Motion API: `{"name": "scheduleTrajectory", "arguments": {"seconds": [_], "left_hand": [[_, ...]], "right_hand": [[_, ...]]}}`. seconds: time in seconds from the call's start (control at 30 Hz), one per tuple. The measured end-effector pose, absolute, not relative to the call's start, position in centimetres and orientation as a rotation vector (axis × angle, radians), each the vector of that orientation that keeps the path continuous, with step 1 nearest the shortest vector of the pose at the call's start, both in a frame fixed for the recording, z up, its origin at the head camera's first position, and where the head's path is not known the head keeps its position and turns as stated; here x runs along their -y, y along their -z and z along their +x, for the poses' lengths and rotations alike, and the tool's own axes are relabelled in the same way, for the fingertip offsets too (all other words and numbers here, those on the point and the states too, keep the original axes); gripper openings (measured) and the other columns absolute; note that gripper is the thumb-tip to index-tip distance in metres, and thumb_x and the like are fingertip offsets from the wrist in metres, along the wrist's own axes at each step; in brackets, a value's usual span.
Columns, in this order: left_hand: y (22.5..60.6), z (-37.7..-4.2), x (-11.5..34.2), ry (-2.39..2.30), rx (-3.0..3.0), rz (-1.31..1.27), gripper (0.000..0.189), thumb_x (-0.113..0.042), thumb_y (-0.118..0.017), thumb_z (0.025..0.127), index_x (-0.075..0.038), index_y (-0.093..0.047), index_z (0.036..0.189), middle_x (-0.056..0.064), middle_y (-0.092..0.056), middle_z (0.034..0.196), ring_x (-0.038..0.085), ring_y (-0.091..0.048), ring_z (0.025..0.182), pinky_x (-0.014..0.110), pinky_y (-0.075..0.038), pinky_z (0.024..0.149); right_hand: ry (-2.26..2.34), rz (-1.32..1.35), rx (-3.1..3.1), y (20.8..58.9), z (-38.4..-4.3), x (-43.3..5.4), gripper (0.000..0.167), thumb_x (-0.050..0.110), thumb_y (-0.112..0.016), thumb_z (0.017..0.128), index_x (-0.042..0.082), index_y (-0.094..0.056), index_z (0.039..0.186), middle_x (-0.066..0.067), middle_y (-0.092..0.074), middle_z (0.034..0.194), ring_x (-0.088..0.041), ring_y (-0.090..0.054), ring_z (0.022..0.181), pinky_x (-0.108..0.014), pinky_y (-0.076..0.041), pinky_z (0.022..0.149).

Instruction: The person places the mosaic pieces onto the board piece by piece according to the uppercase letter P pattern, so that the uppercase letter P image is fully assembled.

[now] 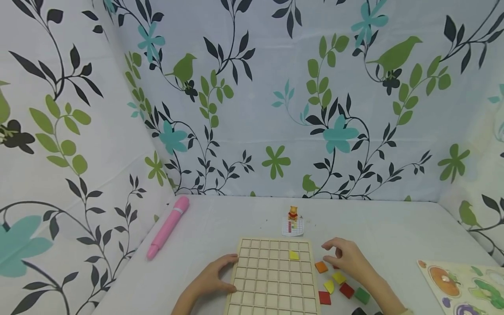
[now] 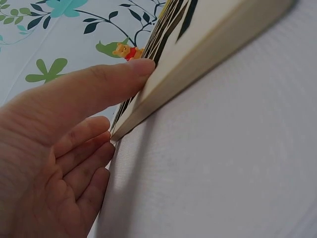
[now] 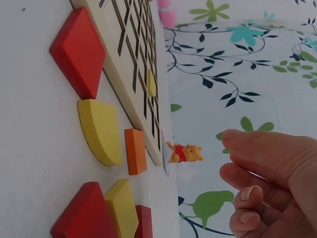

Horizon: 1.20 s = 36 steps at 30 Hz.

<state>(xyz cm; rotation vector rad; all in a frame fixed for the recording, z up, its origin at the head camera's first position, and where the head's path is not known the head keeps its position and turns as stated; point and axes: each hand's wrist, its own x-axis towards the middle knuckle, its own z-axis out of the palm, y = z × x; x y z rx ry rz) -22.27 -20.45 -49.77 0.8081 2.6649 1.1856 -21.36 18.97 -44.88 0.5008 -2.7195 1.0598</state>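
Observation:
A wooden grid board (image 1: 271, 275) lies on the table, with one yellow piece (image 1: 294, 255) in a cell near its far right. My left hand (image 1: 212, 274) rests against the board's left edge. In the left wrist view its thumb (image 2: 114, 82) touches the board's frame, while the other fingers lie fairly straight beside the edge. Just above the loose blocks hovers my right hand (image 1: 349, 259), thumb and forefinger apart, holding nothing. Near it lie an orange block (image 1: 321, 267), a yellow block (image 1: 339, 277), a curved yellow block (image 3: 100, 131) and a red block (image 3: 79, 53).
Another red block (image 1: 347, 290) and a green block (image 1: 362, 295) lie farther right. A small bear figure (image 1: 293, 213) stands by a printed card (image 1: 293, 227) behind the board. A pink stick-like object (image 1: 168, 227) is at left, a picture board (image 1: 464, 286) at right.

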Motion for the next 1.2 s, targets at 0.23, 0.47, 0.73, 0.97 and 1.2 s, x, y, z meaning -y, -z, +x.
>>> {"name": "scheduleTrajectory", "arguments": {"seconds": [0.23,0.47,0.73,0.97,1.2], "left_hand": [[49.6,-22.3,20.3,-1.177,-2.664,0.795,0.077,-0.038,-0.078,0.060,-0.006,-0.049,0.124,0.009,-0.044,0.132,0.033,-0.034,0.123,0.050,-0.025,0.101],[49.6,-22.4,20.1,-1.163,-2.670,0.799,0.077,-0.039,-0.078,0.060,-0.006,-0.049,0.124,0.009,-0.044,0.132,0.033,-0.035,0.122,0.050,-0.025,0.101],[49.9,-22.4,20.1,-1.160,-2.665,0.795,0.077,-0.038,-0.078,0.060,-0.005,-0.049,0.124,0.009,-0.044,0.132,0.033,-0.035,0.122,0.049,-0.026,0.101],[49.6,-22.2,20.1,-1.169,-2.665,0.802,0.077,-0.039,-0.077,0.061,-0.005,-0.049,0.124,0.010,-0.044,0.132,0.033,-0.035,0.122,0.050,-0.026,0.101],[49.4,-22.1,20.2,-1.181,-2.656,0.781,0.077,-0.037,-0.078,0.061,-0.004,-0.049,0.124,0.011,-0.044,0.132,0.034,-0.034,0.122,0.051,-0.025,0.101]], "right_hand": [[-1.110,0.511,2.766,46.1,-21.8,-19.1,0.024,0.006,-0.072,0.072,0.005,-0.064,0.095,-0.002,-0.059,0.086,-0.007,-0.041,0.055,-0.019,-0.040,0.044],[-1.204,0.524,2.818,47.1,-22.1,-19.1,0.022,0.005,-0.069,0.074,0.004,-0.064,0.095,-0.001,-0.059,0.086,-0.010,-0.042,0.055,-0.020,-0.040,0.044],[-1.201,0.454,2.907,47.9,-22.3,-18.9,0.030,0.008,-0.074,0.069,0.007,-0.064,0.098,0.002,-0.059,0.091,-0.013,-0.043,0.062,-0.021,-0.042,0.048],[-1.125,0.493,2.935,48.3,-22.4,-19.0,0.030,0.002,-0.074,0.067,0.004,-0.064,0.095,0.002,-0.058,0.088,-0.013,-0.043,0.064,-0.021,-0.042,0.051],[-1.109,0.519,2.972,48.1,-22.4,-18.9,0.022,0.003,-0.072,0.069,0.006,-0.066,0.090,0.005,-0.054,0.080,-0.013,-0.042,0.063,-0.022,-0.040,0.050]]}}
